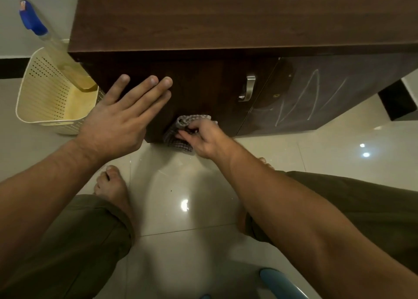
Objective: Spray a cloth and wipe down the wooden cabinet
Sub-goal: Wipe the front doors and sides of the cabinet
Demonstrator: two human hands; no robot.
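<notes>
Pale glossy floor tiles [185, 208] ran beneath a dark wooden cabinet [226, 15] seen from above, its top plain and its left door [203, 90] fitted with a metal handle [247, 88]. The right hand [203, 138] was low on that door, near its bottom edge, fingers curled round a bunched grey checked cloth [181, 146] and holding it against the wood. The left hand [119, 117] was spread higher up and to the left, fingers straight and gripping nothing; its fingertips seemed to lie on the door, though the angle left real contact uncertain. Left of the cabinet stood a cream perforated basket [45, 95], and in it a spray bottle [61, 56] of yellowish liquid leaned with its blue nozzle upward. The cabinet's right door [362, 76] bore pale chalk-like strokes. Bare feet and olive trouser legs showed below, with a blue curved object [280, 285] at the bottom edge.
</notes>
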